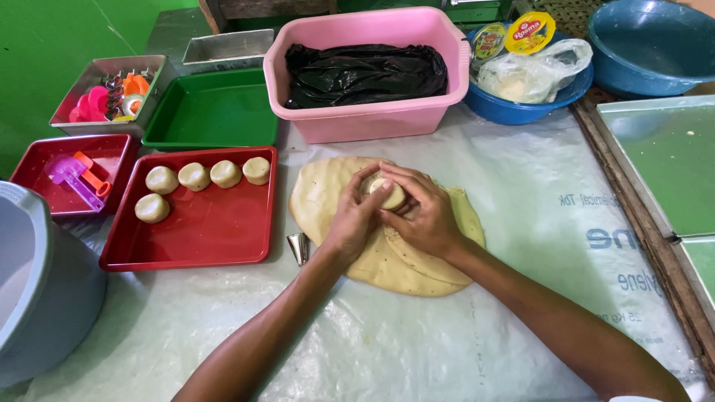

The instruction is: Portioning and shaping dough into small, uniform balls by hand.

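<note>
**A:** ok running across from the left, what's on the bench? I've got a grey plastic bucket (30,283) at the edge, then a small red plastic tray (112,160) with a purple and orange scoop-like tool (74,179) in it.

**B:** yep, and behind that a metal tin full of pink and orange moulds (108,93). Next over is the big red rectangular tray (201,231) with five round pale dough balls (195,176) sitting in its far-left part, four in a row and one below. Behind it an empty green tray (212,112).

**A:** there's a little shiny metal cone (298,247) just beside the flat sheet of yellowish rolled dough (417,272), which lies on the clear plastic table cover (521,223).

**B:** right, and the hands are over that sheet. Left hand (354,219) is curled round a small pale dough ball (391,195), thumb pressed on top. Right hand (428,216) cups it from the other side, fingers closed snug against it. So the ball's pinched between both, right above the sheet's middle.

**A:** behind them the pink plastic tub with a black bag inside (365,74), then a blue bowl of packets (521,82), and a teal basin (655,45) far right.
</note>
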